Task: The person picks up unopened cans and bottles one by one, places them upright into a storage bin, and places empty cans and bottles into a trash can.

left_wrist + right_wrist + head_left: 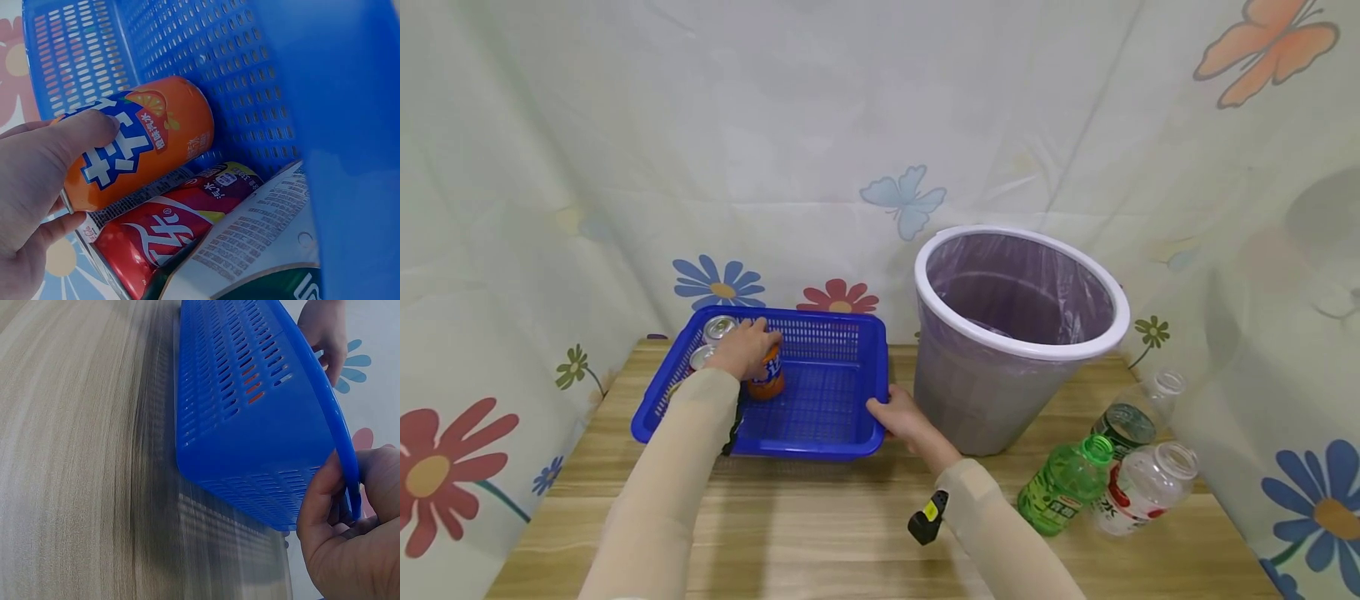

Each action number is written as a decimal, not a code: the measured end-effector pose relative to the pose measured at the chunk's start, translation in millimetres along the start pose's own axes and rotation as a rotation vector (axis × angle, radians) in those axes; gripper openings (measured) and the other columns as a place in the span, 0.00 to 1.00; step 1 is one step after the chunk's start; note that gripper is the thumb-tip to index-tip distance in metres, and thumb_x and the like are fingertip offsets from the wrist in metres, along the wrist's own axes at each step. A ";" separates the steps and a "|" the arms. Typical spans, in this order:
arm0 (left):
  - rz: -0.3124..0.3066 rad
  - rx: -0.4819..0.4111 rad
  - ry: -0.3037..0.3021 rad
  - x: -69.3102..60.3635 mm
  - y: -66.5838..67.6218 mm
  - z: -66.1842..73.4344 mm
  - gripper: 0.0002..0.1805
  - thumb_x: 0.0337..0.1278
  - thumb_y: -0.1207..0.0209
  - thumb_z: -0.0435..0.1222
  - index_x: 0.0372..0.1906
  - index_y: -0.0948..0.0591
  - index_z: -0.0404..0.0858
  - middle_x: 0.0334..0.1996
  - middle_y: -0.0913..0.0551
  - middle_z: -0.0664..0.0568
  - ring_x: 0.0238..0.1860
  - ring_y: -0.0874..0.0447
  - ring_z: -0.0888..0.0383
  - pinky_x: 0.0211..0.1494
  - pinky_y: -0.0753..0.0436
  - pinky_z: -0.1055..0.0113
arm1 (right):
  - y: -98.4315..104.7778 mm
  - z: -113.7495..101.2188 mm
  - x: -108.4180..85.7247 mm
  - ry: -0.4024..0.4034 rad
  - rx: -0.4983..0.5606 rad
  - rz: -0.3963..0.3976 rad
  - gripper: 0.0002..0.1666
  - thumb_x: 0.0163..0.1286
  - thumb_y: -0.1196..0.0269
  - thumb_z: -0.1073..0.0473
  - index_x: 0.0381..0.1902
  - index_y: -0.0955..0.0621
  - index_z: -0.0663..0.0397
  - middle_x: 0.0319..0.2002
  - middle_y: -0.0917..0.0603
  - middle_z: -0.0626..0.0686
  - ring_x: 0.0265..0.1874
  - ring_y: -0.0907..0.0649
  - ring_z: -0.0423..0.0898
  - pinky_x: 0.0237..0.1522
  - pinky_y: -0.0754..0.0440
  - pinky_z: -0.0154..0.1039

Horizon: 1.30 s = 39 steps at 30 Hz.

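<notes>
A blue plastic basket with slotted walls sits on the table. Inside its left part, my left hand grips an orange soda can, thumb across its blue and white lettering. Beside that can, in the left wrist view, are a red soda can and a white and green can. Silver can tops show along the basket's left side in the head view. My right hand pinches the basket's rim at its right front corner, thumb and fingers on either side.
Right of the basket stands a grey trash bin with a white rim and a plastic liner. At the right are a green bottle, a clear bottle with a red and white label and another clear bottle. A patterned curtain surrounds the wooden table.
</notes>
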<state>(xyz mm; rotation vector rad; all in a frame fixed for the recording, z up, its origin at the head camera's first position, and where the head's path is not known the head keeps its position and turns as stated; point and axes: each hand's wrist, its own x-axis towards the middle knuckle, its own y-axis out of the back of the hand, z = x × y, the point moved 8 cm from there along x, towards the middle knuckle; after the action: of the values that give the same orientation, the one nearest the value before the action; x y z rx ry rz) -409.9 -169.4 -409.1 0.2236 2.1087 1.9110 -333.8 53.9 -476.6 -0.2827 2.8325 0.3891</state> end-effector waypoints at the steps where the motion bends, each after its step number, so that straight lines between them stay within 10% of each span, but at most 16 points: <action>1: 0.005 0.002 -0.004 0.7 0.0 0.1 0.34 0.41 0.30 0.41 0.59 0.27 0.43 0.53 0.30 0.38 0.56 0.33 0.39 0.58 0.28 0.45 | 0.1 -0.2 -0.1 0.000 0.002 0.000 0.22 0.65 0.49 0.60 0.53 0.33 0.69 0.46 0.21 0.69 0.39 0.16 0.60 0.33 0.16 0.46; 39: 0.014 0.011 0.053 20.8 -3.5 -8.0 0.37 0.44 0.31 0.38 0.63 0.32 0.40 0.57 0.33 0.36 0.58 0.35 0.37 0.60 0.32 0.43 | 0.0 0.7 0.7 0.010 0.004 0.002 0.21 0.65 0.49 0.61 0.52 0.32 0.69 0.45 0.21 0.69 0.38 0.16 0.60 0.31 0.16 0.45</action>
<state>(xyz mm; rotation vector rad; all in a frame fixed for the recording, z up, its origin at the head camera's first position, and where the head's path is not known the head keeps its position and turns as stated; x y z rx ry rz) -431.8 -171.1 -414.2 0.1930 2.1577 1.9341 -334.3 54.0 -477.5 -0.2820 2.8431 0.3835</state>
